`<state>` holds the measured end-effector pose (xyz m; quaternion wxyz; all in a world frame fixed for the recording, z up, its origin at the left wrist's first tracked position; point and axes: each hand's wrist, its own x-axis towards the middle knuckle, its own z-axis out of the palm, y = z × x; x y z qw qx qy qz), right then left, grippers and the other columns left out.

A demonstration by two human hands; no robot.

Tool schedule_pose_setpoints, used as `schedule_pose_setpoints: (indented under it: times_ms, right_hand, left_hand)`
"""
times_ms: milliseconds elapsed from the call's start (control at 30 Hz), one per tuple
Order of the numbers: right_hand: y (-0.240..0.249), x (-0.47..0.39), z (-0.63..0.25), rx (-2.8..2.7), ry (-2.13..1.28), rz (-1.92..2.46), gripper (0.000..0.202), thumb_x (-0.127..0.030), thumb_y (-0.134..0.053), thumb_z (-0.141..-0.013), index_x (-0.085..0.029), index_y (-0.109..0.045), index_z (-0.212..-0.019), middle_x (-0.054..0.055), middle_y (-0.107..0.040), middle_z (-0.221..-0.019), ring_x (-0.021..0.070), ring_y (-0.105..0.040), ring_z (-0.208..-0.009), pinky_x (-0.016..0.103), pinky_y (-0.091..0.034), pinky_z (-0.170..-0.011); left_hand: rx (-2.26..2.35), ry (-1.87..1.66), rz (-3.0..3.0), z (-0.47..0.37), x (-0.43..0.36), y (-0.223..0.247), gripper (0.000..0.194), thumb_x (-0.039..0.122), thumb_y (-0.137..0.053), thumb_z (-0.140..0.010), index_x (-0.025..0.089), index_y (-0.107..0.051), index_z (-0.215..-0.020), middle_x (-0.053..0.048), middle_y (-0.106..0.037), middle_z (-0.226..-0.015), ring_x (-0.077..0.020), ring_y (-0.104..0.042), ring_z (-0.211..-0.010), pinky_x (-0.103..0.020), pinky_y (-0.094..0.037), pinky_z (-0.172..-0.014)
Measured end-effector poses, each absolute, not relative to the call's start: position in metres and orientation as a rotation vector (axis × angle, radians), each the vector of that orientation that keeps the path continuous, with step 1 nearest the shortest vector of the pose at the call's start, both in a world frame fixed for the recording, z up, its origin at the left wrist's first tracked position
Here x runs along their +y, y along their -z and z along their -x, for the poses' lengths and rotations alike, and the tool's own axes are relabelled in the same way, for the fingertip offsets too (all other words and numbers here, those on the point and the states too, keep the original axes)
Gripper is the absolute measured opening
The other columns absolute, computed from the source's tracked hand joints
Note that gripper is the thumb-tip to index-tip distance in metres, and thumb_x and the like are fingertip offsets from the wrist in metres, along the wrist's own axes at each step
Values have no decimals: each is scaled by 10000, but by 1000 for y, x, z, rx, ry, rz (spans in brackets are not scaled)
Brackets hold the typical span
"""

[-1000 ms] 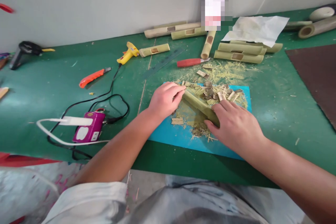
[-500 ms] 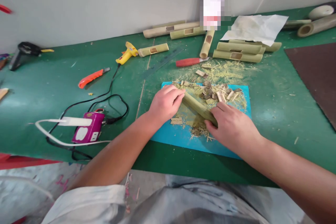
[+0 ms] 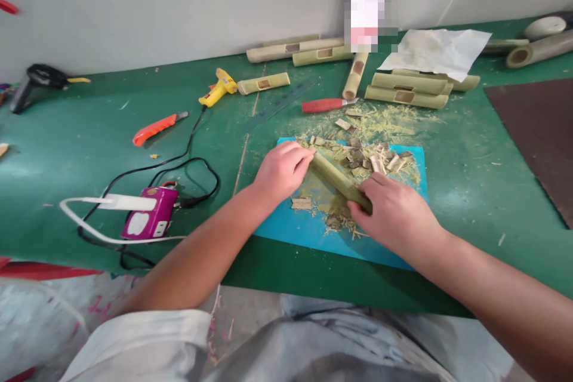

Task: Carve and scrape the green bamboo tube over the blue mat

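Note:
A pale green bamboo tube (image 3: 336,177) lies slantwise between my two hands, over a blue sheet (image 3: 286,230). My left hand (image 3: 285,167) has its fingers closed at the tube's far left end. Around the near right end, my right hand (image 3: 391,203) is wrapped with the thumb underneath. Bamboo chips (image 3: 376,162) and fine shavings (image 3: 342,224) are scattered on the sheet around the tube. Beyond the sheet lies a red-handled knife (image 3: 323,105), its blade pointing right.
Several notched bamboo tubes (image 3: 407,97) lie at the back, some under white paper (image 3: 439,51). To the left are an orange utility knife (image 3: 156,129), a yellow glue gun (image 3: 218,88), a purple power adapter (image 3: 150,212) and loose cords. A dark board (image 3: 537,131) is at right.
The camera view has shifted slightly. Both hands keep their hold on the bamboo tube, which lies in nearly the same place and slant.

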<state>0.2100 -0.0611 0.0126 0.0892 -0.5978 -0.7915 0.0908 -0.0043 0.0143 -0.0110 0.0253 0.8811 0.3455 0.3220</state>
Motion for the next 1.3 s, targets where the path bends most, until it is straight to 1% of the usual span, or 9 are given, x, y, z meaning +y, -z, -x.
schedule_pose_setpoints:
  times_ms: [167, 367, 567, 700, 833, 933, 1067, 1200, 1300]
  right_hand:
    - [-13, -60, -212, -2349, -369, 1812, 165, -309, -549, -839, -176, -574, -744, 41, -581, -799, 151, -536, -678, 298, -343, -596]
    - [-12, -61, -211, -2376, -313, 1793, 162, -301, -541, -848, -174, -579, -755, 44, -580, -803, 160, -549, -701, 297, -348, -610]
    - [-13, -61, -210, -2378, -306, 1802, 183, -311, -538, -860, -169, -588, -756, 46, -580, -800, 161, -550, -696, 294, -338, -592]
    - [-13, -62, -211, -2399, -288, 1759, 179, -303, -542, -855, -164, -590, -755, 52, -581, -798, 159, -539, -680, 296, -333, -586]
    - [-13, -61, -210, -2393, -295, 1753, 176, -300, -548, -852, -167, -591, -745, 52, -581, -788, 156, -530, -677, 290, -333, -593]
    - [-15, -60, -211, -2386, -340, 1755, 155, -285, -562, -835, -168, -591, -738, 49, -579, -781, 148, -514, -659, 287, -322, -586]
    - [-17, -58, -212, -2332, -421, 1794, 189, -311, -572, -838, -175, -579, -707, 33, -561, -757, 137, -492, -642, 284, -314, -590]
    - [-17, -58, -211, -2340, -413, 1784, 163, -290, -577, -829, -172, -583, -716, 30, -555, -755, 132, -481, -638, 282, -302, -587]
    - [-17, -58, -211, -2333, -420, 1800, 187, -308, -579, -834, -173, -583, -704, 30, -553, -745, 134, -485, -639, 279, -305, -586]
  left_hand:
    - [1006, -928, -2733, 3, 12, 11, 189, 196, -500, -972, 117, -672, -974, -66, -668, -788, -155, -614, -749, -302, -525, -716]
    - [973, -938, -2740, 0, 11, 12, 198, 186, -488, -975, 106, -668, -990, -71, -670, -793, -158, -618, -757, -301, -529, -717]
    - [1080, -1003, -2730, -3, 9, 14, 217, 206, -476, -984, 121, -670, -936, -72, -680, -811, -162, -631, -777, -311, -533, -732]
    - [901, -879, -2764, -12, -2, 12, 218, 197, -451, -991, 116, -652, -1017, -61, -671, -796, -161, -621, -766, -300, -534, -711]
    - [977, -919, -2747, -17, -11, 9, 234, 205, -436, -998, 119, -651, -972, -72, -666, -807, -167, -620, -768, -310, -532, -717]
    - [877, -814, -2757, -18, -15, 8, 251, 203, -416, -1000, 104, -645, -1024, -65, -644, -760, -170, -602, -733, -297, -521, -668]
    - [971, -868, -2751, -19, -16, 9, 236, 195, -427, -996, 111, -645, -1033, -83, -673, -837, -178, -616, -793, -318, -532, -731]
    - [843, -753, -2766, -20, -17, 9, 257, 196, -406, -1000, 115, -644, -1057, -72, -655, -784, -170, -604, -749, -297, -521, -684]
    - [930, -875, -2757, -21, -19, 9, 247, 189, -420, -998, 107, -652, -1022, -81, -664, -803, -175, -612, -767, -302, -526, -704]
